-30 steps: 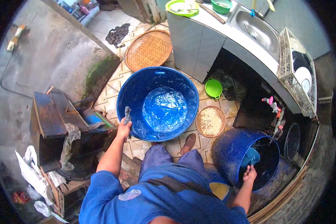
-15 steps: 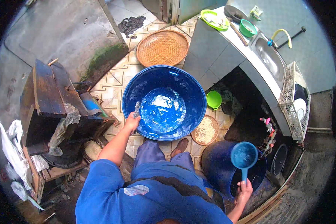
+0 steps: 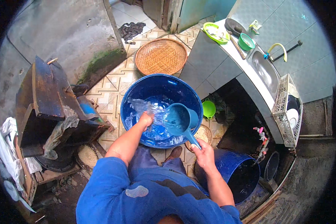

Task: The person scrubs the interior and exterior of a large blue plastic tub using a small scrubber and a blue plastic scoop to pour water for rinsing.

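Observation:
My right hand (image 3: 205, 155) grips the handle of a blue water dipper (image 3: 180, 120), which is tilted over the near right part of a big round blue basin (image 3: 125, 100). Water (image 3: 147, 108) splashes and streaks inside the basin. My left hand (image 3: 146, 118) is down inside the basin, left of the dipper, its fingers curled. Blur and splashing water cover the fingertips, so what they hold is hidden. The basin stands on the tiled floor in front of my legs.
A woven tray (image 3: 160, 56) lies beyond the basin. On the right are a green colander (image 3: 208, 109), a bowl of pale grains (image 3: 203, 135), a blue drum (image 3: 227, 166) and a counter with a sink (image 3: 263, 69). A wooden structure (image 3: 48, 100) stands left.
My right hand has brought the dipper from over the drum to the basin, and water now splashes there. My left hand, earlier with a grey scrubber at the rim, has moved inside.

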The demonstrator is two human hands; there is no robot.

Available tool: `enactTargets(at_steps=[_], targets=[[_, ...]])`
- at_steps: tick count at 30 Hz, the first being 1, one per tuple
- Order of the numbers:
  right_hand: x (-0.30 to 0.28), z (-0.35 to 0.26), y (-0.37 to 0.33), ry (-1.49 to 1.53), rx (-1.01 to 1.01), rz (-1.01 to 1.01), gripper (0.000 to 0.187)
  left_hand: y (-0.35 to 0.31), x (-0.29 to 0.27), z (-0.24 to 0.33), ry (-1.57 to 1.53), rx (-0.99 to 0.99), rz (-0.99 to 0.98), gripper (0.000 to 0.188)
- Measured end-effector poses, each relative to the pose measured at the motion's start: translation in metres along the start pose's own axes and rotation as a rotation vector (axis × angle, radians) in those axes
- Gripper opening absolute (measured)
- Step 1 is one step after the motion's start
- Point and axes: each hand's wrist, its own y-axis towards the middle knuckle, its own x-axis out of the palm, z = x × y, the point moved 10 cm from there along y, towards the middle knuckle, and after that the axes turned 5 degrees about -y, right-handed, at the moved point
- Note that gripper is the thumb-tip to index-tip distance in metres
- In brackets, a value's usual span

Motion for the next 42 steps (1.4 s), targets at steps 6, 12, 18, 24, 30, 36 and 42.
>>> enactTargets(at_steps=[6,12,18,24,30,36,42], targets=[[-0.053,0.009,-0.021,-0.329,0.14,0.094,0.023,-0.092,0.12,0.027,-0.087,-0.252,-0.404,0.035],[-0.073,-0.014,-0.026,-0.731,-0.136,0.271,0.018,-0.129,0.241,0.044,-0.153,-0.372,-0.689,0.039],[-0.104,-0.014,-0.029,-0.948,-0.215,0.417,0.024,-0.14,0.29,0.181,-0.26,-0.139,-0.779,0.035],[-0.181,0.026,-0.077,-0.617,-0.052,0.749,0.03,-0.078,0.309,0.202,-0.374,0.039,-0.683,0.028],[-0.241,0.122,-0.194,-0.22,0.294,1.08,0.027,-0.122,0.337,0.251,-0.469,-0.083,-0.697,0.023],[-0.235,0.197,-0.306,-0.185,0.518,1.294,0.03,-0.154,0.416,0.371,-0.65,-0.011,-0.884,0.04],[-0.21,0.254,-0.358,-0.183,0.63,1.324,0.028,-0.206,0.43,0.513,-0.799,0.12,-0.926,0.097]])
